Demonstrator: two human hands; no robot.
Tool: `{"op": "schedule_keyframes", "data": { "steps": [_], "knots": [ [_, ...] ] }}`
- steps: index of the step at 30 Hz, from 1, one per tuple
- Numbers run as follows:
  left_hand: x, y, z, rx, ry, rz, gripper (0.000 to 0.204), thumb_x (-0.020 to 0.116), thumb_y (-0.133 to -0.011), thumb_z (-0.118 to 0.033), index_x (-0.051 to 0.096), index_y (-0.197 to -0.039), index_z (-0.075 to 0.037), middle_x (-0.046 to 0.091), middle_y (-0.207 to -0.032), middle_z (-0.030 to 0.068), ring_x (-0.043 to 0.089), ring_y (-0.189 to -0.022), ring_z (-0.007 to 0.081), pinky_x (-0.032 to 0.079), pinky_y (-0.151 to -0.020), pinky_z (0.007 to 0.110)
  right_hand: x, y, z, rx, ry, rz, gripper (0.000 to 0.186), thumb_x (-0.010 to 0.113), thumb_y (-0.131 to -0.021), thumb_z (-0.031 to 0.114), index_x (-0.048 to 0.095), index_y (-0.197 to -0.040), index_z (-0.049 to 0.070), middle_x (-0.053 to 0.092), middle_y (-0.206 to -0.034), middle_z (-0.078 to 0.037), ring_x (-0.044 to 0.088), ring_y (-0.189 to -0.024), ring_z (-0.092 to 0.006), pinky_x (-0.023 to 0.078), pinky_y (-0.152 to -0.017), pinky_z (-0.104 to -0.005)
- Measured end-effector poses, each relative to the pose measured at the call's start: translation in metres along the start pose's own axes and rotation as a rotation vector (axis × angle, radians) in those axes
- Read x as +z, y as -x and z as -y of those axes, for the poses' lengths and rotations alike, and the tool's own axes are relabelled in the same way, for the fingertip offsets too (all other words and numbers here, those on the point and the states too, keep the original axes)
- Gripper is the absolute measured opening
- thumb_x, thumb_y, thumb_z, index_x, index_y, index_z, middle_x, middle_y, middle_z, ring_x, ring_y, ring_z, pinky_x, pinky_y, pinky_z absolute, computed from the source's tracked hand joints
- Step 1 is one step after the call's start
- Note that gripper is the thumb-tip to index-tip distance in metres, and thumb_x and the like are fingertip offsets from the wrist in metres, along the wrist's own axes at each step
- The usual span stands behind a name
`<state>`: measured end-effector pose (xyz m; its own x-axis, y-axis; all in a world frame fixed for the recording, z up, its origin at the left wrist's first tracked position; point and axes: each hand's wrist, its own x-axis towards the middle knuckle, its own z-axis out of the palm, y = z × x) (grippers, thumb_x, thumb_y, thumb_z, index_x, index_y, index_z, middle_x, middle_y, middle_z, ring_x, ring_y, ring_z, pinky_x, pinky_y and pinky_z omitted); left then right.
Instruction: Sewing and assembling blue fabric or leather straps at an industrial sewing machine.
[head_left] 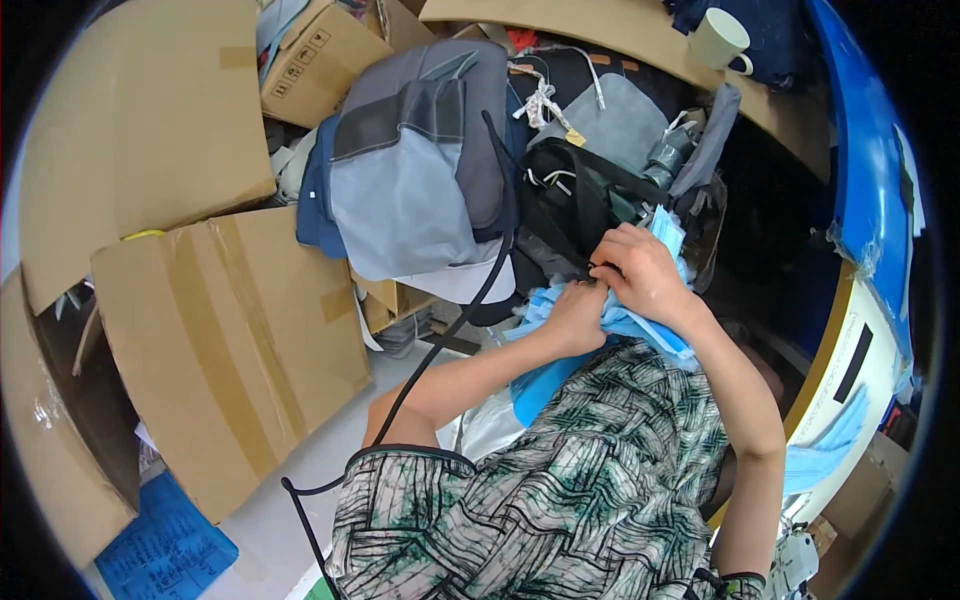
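My left hand (578, 318) and my right hand (640, 272) meet over my lap, fingertips together. Both are closed in a pinch at a small dark piece, mostly covered by the fingers, so its kind cannot be made out. Beneath and around the hands lies a bunch of light blue pleated cloth pieces (668, 232) that look like disposable face masks. Some stick out above my right hand, others spread under both wrists. Just beyond the fingers sits a black bag (572, 205) with straps.
Large cardboard boxes (300, 345) stand at the left. A grey and blue cloth pile (400, 200) lies ahead, with a black cable (440, 345) looping past my left arm. A white mug (719, 40) is on the far ledge. A blue-and-white panel (865, 150) curves along the right.
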<state>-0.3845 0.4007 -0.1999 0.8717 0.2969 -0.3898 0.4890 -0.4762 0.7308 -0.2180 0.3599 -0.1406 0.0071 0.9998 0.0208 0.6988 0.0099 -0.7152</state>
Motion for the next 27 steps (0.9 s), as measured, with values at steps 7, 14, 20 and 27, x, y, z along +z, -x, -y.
{"op": "schedule_keyframes", "data": {
  "steps": [7, 14, 20, 27],
  "knots": [
    [0.014, 0.003, -0.011, 0.046, -0.024, 0.031, 0.056, 0.067, -0.058, 0.002, 0.047, -0.108, 0.015, 0.061, -0.094, 0.0267, 0.06, -0.093, 0.0427, 0.044, -0.086, 0.049, 0.008, 0.021, -0.006, -0.055, 0.048, -0.11, 0.012, 0.07, -0.071, 0.01, 0.062, -0.08, 0.006, 0.061, -0.105, -0.006, 0.056, -0.105, -0.0277, 0.047, -0.086, -0.0394],
    [0.009, -0.007, -0.026, 0.111, 0.021, -0.028, 0.069, 0.066, -0.058, 0.004, 0.04, -0.121, 0.014, 0.06, -0.097, 0.0266, 0.059, -0.096, 0.042, 0.044, -0.086, 0.048, -0.023, 0.004, -0.02, -0.23, 0.553, 0.159, 0.015, 0.058, -0.076, 0.014, 0.059, -0.09, 0.008, 0.062, -0.115, -0.007, 0.051, -0.119, -0.025, 0.039, -0.102, -0.0412],
    [-0.017, 0.012, -0.012, 0.082, 0.377, -0.205, 0.109, 0.069, -0.063, 0.001, 0.006, -0.151, -0.009, 0.062, -0.073, 0.0223, 0.059, -0.074, 0.0478, 0.045, -0.069, 0.051, -0.034, 0.005, -0.018, -0.243, 0.636, 0.184, 0.02, 0.062, -0.074, 0.018, 0.058, -0.092, 0.011, 0.061, -0.085, -0.005, 0.055, -0.1, -0.0247, 0.04, -0.098, -0.0399],
    [-0.03, 0.005, 0.018, 0.189, -0.001, 0.074, 0.077, 0.069, -0.067, -0.007, 0.038, -0.138, -0.003, 0.065, -0.091, 0.0213, 0.059, -0.09, 0.0432, 0.044, -0.078, 0.049, -0.038, 0.017, -0.028, -0.144, 0.625, 0.192, 0.034, 0.064, -0.079, 0.033, 0.062, -0.103, 0.009, 0.063, -0.1, -0.006, 0.054, -0.106, -0.0247, 0.04, -0.097, -0.0367]
  ]
}}
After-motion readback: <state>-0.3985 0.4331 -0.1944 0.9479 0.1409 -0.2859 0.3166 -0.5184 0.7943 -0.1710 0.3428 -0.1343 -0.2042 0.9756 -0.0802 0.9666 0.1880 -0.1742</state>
